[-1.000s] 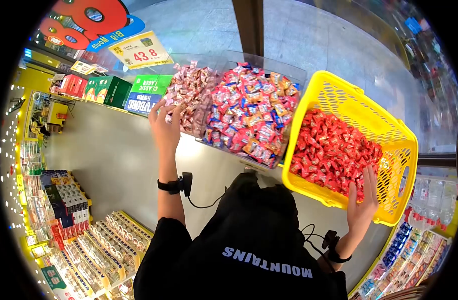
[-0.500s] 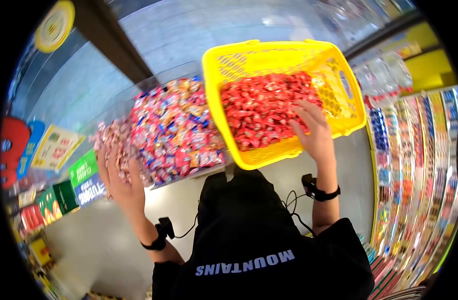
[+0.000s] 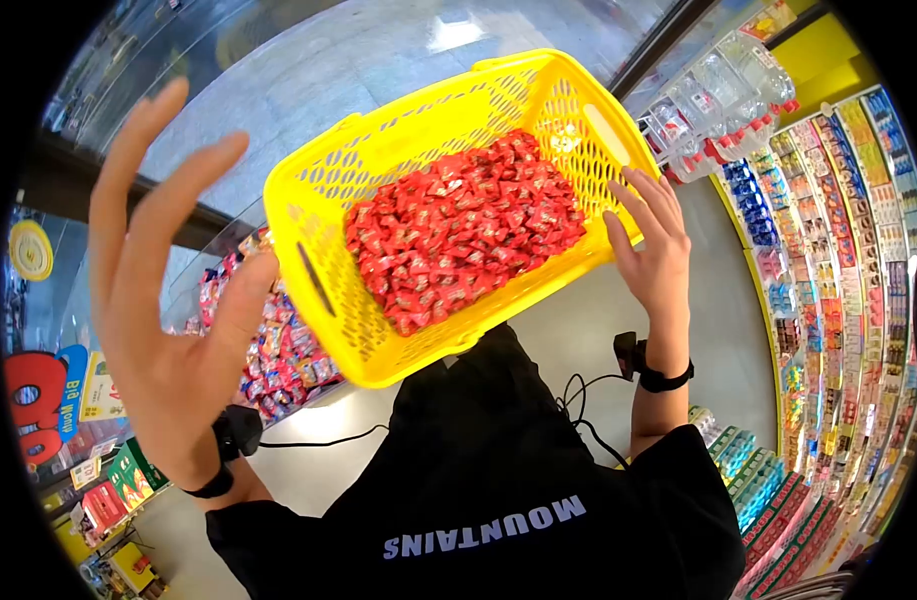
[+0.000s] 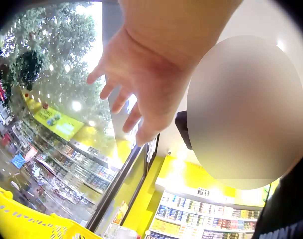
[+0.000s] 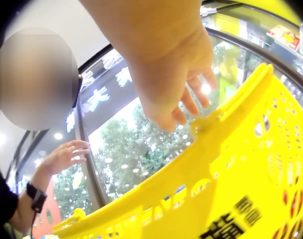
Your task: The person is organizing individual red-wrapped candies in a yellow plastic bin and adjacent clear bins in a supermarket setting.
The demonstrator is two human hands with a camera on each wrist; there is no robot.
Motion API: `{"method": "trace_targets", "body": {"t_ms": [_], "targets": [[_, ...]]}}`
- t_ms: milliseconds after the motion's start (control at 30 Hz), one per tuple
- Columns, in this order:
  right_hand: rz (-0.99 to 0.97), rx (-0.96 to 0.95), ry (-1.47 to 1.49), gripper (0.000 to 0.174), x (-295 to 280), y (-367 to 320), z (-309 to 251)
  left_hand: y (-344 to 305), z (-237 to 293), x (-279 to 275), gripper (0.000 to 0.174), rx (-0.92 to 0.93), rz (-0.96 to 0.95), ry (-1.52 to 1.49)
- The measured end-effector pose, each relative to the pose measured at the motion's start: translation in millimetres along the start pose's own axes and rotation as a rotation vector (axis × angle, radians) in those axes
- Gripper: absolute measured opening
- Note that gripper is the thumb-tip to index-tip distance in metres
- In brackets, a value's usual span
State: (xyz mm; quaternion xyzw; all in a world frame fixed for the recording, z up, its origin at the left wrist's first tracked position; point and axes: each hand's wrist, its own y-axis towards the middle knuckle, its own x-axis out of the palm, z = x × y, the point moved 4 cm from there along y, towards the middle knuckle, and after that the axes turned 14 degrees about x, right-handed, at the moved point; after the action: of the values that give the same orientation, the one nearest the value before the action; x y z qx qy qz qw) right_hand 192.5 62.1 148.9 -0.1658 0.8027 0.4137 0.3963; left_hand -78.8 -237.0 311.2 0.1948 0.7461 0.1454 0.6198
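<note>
A yellow plastic basket (image 3: 418,125) with perforated walls stands in front of the person. Red-wrapped candies (image 3: 458,235) cover its bottom in a thick heap. The left hand (image 3: 163,310) is raised in the air left of the basket, fingers spread apart and holding nothing; the left wrist view shows its palm side. Over the basket's right end, the right hand (image 3: 658,240) has its fingers extended at the rim. In the right wrist view, this hand (image 5: 174,82) appears just above the basket's edge (image 5: 156,186). Pink and blue wrapped candies (image 3: 288,355) lie in a clear bin, partly hidden by basket and left hand.
Shelves of packaged goods (image 3: 838,250) curve along the right side. Bottles with red caps (image 3: 718,100) stand beyond the basket's right end. A glass window with a dark post (image 3: 193,225) is behind. Green and red boxes (image 3: 133,475) sit at the left.
The head view has turned right, so the basket sits more central. The left hand has lifted from over the pink candies and come nearer the camera. The right hand has moved from over the candies to the basket's right rim.
</note>
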Motion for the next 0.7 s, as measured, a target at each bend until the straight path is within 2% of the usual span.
{"method": "trace_targets", "body": {"t_ms": [167, 267, 333, 433, 500, 600, 633, 667, 700], "targets": [[-0.012, -0.004, 0.054, 0.035, -2, 30, 68, 122, 20, 42, 0.049, 0.172, -0.029, 0.042], [-0.064, -0.035, 0.107, 0.037, 11, 43, 85, 184, 46, 96, 0.048, 0.227, 0.028, -0.088], [-0.135, -0.086, 0.202, 0.040, 17, 50, 88, 210, 51, 139, 0.046, 0.205, -0.002, -0.158], [-0.206, -0.151, 0.267, 0.040, 22, 54, 84, 225, 56, 205, 0.042, 0.152, -0.030, -0.259], [-0.235, -0.178, 0.307, 0.040, 23, 57, 83, 226, 58, 261, 0.040, 0.041, -0.078, -0.481], [-0.239, -0.147, 0.368, 0.041, 24, 61, 86, 207, 82, 344, 0.034, -0.011, -0.124, -0.666], [-0.242, -0.149, 0.373, 0.043, 25, 61, 88, 196, 93, 380, 0.037, -0.116, -0.297, -0.766], [-0.246, -0.154, 0.375, 0.044, 26, 61, 89, 208, 114, 378, 0.046, 0.025, -0.674, -0.527], [-0.248, -0.159, 0.374, 0.044, 26, 61, 89, 200, 126, 386, 0.045, 0.126, -0.469, -0.500]]}}
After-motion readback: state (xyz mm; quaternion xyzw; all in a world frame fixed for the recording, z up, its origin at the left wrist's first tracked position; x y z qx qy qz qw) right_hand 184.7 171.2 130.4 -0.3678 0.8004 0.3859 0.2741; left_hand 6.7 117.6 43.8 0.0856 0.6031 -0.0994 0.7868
